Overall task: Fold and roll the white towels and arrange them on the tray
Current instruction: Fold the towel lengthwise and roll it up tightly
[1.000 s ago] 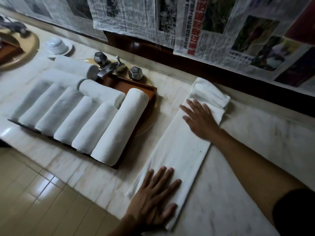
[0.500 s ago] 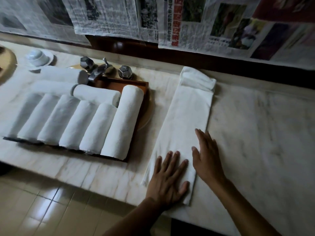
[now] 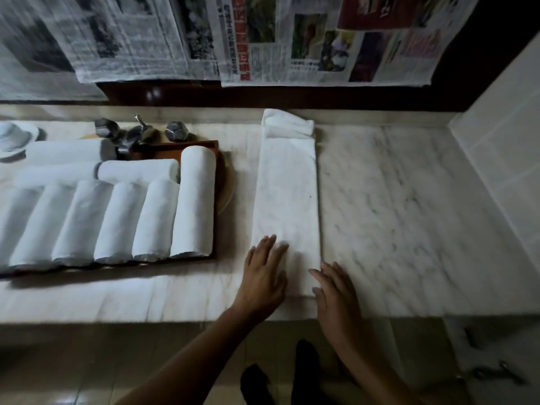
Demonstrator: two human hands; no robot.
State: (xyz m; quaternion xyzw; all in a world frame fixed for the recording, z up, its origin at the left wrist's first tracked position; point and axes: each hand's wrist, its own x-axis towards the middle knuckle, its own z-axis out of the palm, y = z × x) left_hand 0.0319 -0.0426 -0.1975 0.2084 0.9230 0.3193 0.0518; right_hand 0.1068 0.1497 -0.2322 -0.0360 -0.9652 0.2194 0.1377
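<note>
Towel (image 3: 287, 200) lies in a long strip, near end under straight fingers (image 3: 270, 249) of left hand (image 3: 263, 277) and right hand (image 3: 336, 296).

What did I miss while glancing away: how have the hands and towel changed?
The right hand moved back from the far half of the folded towel to its near right edge, beside the left hand, which stayed flat on the near end. Nothing was gripped or released. The towel stayed a flat strip; the rolled towels on the tray are unchanged.

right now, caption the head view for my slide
Left hand and right hand flat at the near end of a long folded white towel, beside a brown wooden tray of rolled white towels
</note>
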